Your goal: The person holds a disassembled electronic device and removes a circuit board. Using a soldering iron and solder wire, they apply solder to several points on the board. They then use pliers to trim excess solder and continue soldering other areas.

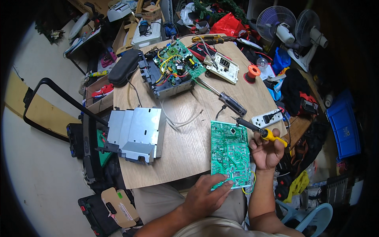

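Note:
My left hand (pixel 208 196) grips the near edge of a green circuit board (pixel 231 152), its fingers lying over the lower corner. The board's traced solder side faces up, and its far part reaches over the table. My right hand (pixel 268 153) is closed around the yellow handle of a yellow-and-black soldering iron (pixel 248 125). The iron's tip points left, above the board's far edge. A yellow-green wire (pixel 252 184) loops out beside the board's near right corner. A large screwdriver (pixel 232 103) with a dark clear handle lies just beyond the board.
A metal housing (pixel 138 130) stands on the wooden table (pixel 183 146) at left. Beyond it sits an opened unit (pixel 173 89) with a wired board. A display panel (pixel 226 67), a solder spool (pixel 252 74) and a white power strip (pixel 266 117) lie at the right. Two fans (pixel 276 25) stand behind.

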The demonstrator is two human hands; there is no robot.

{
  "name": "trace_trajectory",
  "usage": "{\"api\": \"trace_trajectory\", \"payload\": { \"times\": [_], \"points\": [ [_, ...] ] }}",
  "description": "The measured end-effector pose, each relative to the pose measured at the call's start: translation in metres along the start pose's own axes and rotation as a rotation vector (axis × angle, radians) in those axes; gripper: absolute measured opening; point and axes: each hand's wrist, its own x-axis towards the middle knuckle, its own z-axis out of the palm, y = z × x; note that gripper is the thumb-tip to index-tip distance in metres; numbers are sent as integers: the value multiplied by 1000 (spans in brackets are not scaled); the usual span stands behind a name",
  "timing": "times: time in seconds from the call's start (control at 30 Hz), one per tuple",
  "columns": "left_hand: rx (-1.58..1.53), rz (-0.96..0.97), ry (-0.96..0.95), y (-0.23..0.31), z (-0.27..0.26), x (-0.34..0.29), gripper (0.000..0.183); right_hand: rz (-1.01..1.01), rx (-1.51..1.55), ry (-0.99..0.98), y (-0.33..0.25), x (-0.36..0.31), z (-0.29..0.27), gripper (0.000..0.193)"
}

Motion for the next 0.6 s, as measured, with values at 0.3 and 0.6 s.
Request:
{"api": "trace_trajectory", "payload": {
  "times": [0.3, 0.6],
  "points": [
    [7, -113, 67, -31, -21, 18, 34, 27, -49, 4, 3, -3, 2, 30],
    [184, -128, 16, -34, -32, 24, 33, 21, -19, 8, 6, -1, 4, 27]
  ]
}}
